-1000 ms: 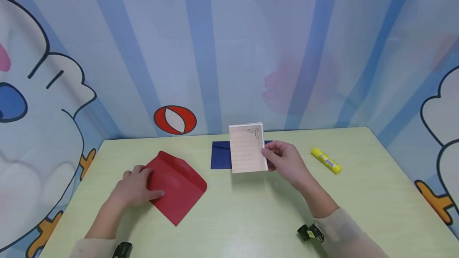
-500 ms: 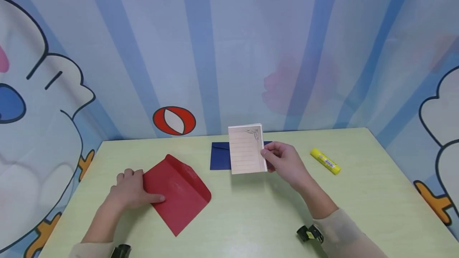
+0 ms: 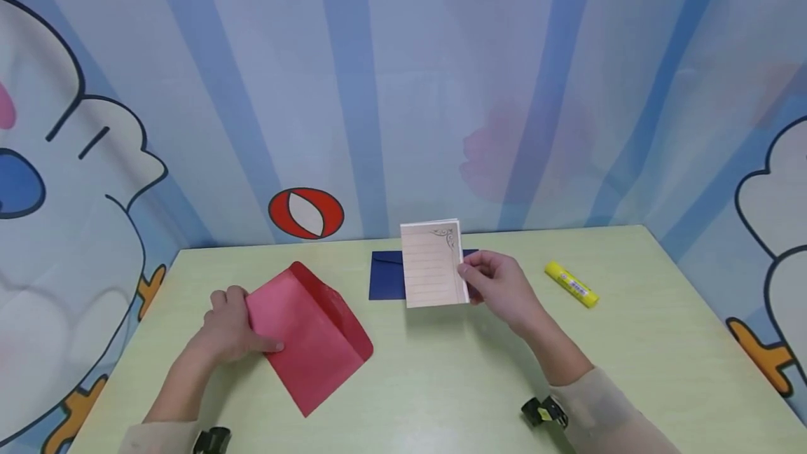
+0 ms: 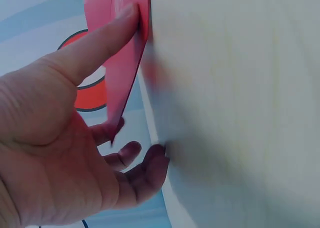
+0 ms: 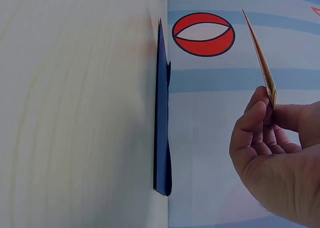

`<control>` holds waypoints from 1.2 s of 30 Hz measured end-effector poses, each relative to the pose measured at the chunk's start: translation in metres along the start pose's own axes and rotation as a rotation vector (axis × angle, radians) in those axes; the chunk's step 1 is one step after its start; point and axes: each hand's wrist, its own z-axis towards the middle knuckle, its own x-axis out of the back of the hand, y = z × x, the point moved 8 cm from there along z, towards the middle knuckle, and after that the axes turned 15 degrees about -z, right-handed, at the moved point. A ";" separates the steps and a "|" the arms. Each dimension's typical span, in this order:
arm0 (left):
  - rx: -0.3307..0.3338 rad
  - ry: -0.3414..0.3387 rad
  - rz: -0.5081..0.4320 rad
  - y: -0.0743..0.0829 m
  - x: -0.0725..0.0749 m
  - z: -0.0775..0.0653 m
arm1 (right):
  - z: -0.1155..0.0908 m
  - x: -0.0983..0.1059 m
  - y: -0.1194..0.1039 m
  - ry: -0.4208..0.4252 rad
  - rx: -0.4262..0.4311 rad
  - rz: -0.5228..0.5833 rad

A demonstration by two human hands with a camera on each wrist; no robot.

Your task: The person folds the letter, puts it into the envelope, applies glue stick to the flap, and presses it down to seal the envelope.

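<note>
My left hand (image 3: 223, 331) holds a red envelope (image 3: 309, 352) by its left corner, thumb on top and fingers at the edge. The flap side of the envelope faces up and to the right, its mouth slightly parted. In the left wrist view, the envelope's edge (image 4: 122, 73) is raised off the table beside my thumb. My right hand (image 3: 504, 289) pinches cream lined notepaper (image 3: 431, 265) with a corner ornament, by its right edge. Seen edge-on in the right wrist view, the paper (image 5: 262, 63) stands above a dark blue envelope (image 5: 161, 128), which it partly hides in the head view.
A yellow glue stick (image 3: 571, 284) lies on the pale table (image 3: 403, 384) to the right of my right hand. Behind the table's far edge hangs a blue striped cartoon backdrop (image 3: 429, 90). A black wrist device (image 3: 545, 412) sits at my right sleeve.
My left hand has turned and shifted the red envelope slightly right and nearer, then tilted its left side up, so its mouth gapes more. The right hand and the notepaper stay nearly still.
</note>
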 end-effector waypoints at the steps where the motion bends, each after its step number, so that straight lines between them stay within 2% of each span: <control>1: -0.001 0.001 -0.044 0.000 0.001 0.000 | 0.000 0.000 0.000 0.000 0.001 0.000; 9: -0.040 -0.004 -0.428 0.008 0.007 -0.001 | 0.000 -0.001 0.000 -0.005 0.003 -0.002; 13: -0.087 0.025 -0.547 0.014 0.009 0.000 | 0.001 -0.001 0.001 -0.005 0.002 0.001; 16: -0.093 0.058 -0.608 0.017 0.011 0.002 | 0.001 -0.001 0.001 -0.006 0.002 0.000; 22: -0.063 0.124 -0.673 0.019 0.013 0.004 | 0.000 0.000 -0.001 -0.006 0.021 0.006; 25: -0.068 0.137 -0.757 0.024 0.013 0.004 | 0.000 0.000 -0.001 -0.005 0.025 0.005; 30: -0.093 0.127 -0.845 0.040 0.007 0.004 | 0.000 0.001 -0.002 0.006 0.032 -0.001; 36: -0.092 0.088 -0.913 0.069 -0.012 0.008 | -0.001 0.003 -0.004 0.024 0.047 -0.010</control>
